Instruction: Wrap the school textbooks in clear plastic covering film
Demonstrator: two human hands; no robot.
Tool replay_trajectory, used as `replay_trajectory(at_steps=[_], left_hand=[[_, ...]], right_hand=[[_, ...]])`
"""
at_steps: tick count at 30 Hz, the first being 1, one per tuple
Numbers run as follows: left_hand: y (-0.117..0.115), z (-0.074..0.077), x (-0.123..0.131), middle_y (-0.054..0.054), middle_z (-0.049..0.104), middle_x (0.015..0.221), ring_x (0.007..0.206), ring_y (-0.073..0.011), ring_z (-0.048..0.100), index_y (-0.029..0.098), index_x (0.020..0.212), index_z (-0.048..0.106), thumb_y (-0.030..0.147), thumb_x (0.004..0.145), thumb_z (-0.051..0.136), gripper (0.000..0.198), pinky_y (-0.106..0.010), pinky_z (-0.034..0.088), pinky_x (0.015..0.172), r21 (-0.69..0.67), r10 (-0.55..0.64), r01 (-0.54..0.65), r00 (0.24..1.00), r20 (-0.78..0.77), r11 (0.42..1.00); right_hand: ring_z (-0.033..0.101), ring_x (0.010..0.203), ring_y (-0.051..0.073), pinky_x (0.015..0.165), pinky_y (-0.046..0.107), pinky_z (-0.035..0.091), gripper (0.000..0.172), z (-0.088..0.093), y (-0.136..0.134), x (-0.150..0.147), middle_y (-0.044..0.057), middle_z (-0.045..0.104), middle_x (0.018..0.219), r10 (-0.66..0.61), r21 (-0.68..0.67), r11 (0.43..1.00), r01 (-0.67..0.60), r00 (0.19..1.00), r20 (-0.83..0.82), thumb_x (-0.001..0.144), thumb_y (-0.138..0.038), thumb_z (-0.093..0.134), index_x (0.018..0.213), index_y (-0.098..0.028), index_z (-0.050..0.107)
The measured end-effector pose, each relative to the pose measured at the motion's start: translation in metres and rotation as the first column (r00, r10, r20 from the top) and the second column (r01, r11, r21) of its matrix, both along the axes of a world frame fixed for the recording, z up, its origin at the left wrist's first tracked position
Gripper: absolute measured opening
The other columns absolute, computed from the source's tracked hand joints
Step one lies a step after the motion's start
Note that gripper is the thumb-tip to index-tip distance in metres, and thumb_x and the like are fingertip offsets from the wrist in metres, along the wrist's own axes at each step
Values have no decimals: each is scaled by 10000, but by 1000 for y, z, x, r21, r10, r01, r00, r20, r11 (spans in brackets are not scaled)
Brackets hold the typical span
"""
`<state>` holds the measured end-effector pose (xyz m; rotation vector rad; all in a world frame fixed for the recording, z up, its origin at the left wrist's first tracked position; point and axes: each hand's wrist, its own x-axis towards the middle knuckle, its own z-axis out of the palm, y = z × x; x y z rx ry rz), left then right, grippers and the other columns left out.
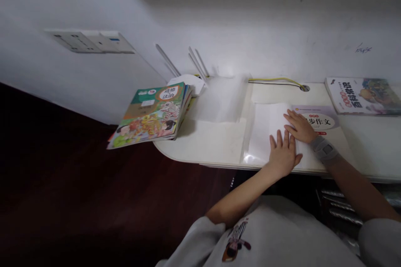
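Note:
An open book (341,144), its pale purple and white cover showing on the right, lies on the white desk. A clear plastic book cover (260,133) extends over its left side, shiny near the front corner. My left hand (282,153) rests flat on the plastic with its fingers spread. Just beyond it, my right hand (300,126), with a grey band on the wrist, presses down near the book's spine, fingers stretched to the left. Neither hand grips anything. Another translucent plastic sheet (221,98) lies to the left, blurred.
A stack of books (150,112) overhangs the desk's rounded left end. Behind it stands a white router (188,82) with upright antennas. A yellow cable (275,79) runs along the wall to a desk hole (304,88). Another book (363,96) lies at the back right.

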<state>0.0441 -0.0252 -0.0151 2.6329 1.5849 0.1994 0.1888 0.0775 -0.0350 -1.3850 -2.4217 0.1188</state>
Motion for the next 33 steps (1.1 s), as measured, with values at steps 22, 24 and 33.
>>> replay_trajectory(at_steps=[22,24,33], left_hand=[[16,2,-28,-181,394,1426,1352,-313,294,115,1388,375,328,933,359,503,-554,208,1086,93,-15,16,1000,-12,996],[22,6,-46,-162,326,1470,1381,-306,224,133,1408,343,194,922,320,490,-552,187,1092,127,85,-82,996,-18,988],[37,23,-126,-244,593,1160,1097,-322,565,36,1299,411,143,852,352,463,-457,418,897,-58,504,-504,864,-11,862]], right_hand=[[306,1343,322,1062,513,273,563,-9,1,0,193,374,1435,-33,95,995,21,992,120,913,-478,350,1316,-104,468],[311,1340,324,1062,513,274,576,-9,0,-3,193,374,1435,-52,101,994,40,991,120,911,-497,346,1320,-111,466],[208,1373,359,1064,540,277,690,-5,-78,-33,218,297,1468,-132,79,988,129,991,28,863,-582,399,1365,-108,413]])
